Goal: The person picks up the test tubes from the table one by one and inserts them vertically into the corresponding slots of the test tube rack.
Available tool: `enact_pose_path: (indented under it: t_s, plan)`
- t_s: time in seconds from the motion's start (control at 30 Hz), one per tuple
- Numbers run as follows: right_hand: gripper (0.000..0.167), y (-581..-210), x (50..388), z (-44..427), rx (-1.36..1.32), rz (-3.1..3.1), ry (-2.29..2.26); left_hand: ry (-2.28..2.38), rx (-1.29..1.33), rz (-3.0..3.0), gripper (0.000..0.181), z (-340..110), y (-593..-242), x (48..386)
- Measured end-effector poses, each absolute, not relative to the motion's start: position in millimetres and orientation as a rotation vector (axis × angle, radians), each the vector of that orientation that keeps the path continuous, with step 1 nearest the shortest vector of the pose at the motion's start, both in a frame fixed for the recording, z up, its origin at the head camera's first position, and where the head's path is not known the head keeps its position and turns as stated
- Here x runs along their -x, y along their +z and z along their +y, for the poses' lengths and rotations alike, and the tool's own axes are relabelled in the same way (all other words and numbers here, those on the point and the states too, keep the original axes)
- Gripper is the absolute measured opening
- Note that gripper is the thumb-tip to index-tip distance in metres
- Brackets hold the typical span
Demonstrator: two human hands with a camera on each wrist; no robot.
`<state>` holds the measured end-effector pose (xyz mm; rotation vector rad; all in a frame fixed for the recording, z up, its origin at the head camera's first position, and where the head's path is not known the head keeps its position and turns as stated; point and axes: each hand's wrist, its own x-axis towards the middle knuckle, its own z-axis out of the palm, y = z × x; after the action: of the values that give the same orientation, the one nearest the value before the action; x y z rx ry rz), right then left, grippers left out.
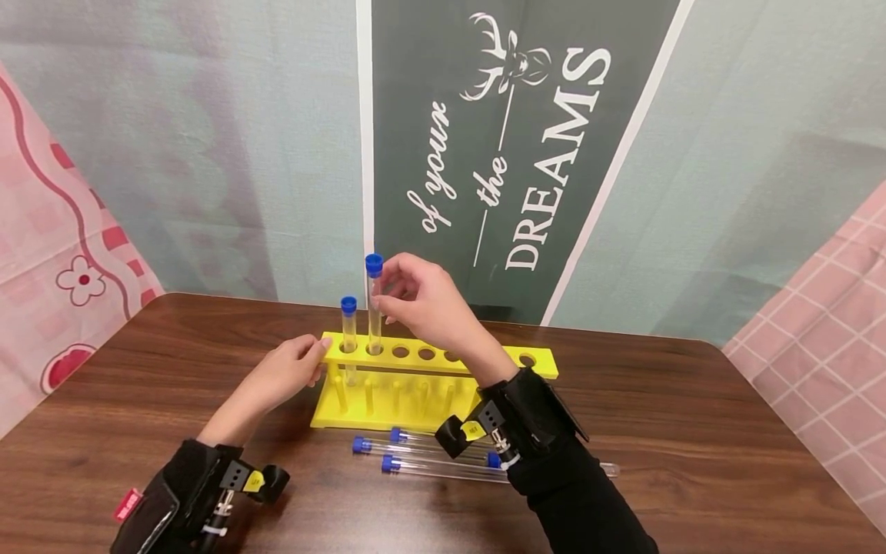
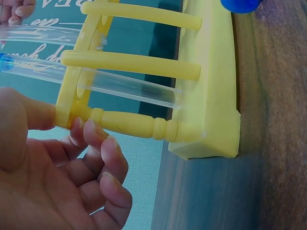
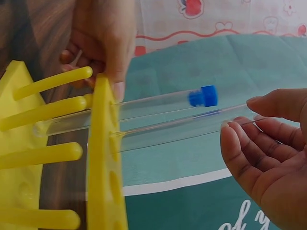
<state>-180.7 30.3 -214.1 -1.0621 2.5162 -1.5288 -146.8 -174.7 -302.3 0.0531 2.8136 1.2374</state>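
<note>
A yellow test tube rack (image 1: 346, 418) stands on the table, with a row of holes in its upper bar and pegs below. My left hand (image 1: 287, 365) grips the bar's left end between thumb and fingers. In the leftmost hole stands a clear test tube (image 1: 349, 327) with a blue cap. My right hand (image 1: 429, 300) pinches a second blue-capped test tube (image 1: 374, 315) near its top. In the right wrist view, that tube's (image 3: 177, 134) lower end is at the second hole, while the first tube (image 3: 148, 106) reaches down past the bar.
Several capped test tubes (image 1: 391, 464) lie on the brown wooden table (image 1: 657, 431) in front of the rack, partly hidden by my right wrist. Behind the table hangs a green cloth (image 1: 311, 154) with a dark lettered panel. Pink cloths hang at both sides.
</note>
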Motion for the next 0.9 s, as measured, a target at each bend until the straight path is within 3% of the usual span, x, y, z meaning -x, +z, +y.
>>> enact_pose_path:
  t_s: [0.9]
  plan:
    - [0.011,-249,186,25,0.881,2.536,-1.331,1.246,-0.067,2.809,0.037,-175,-302,147]
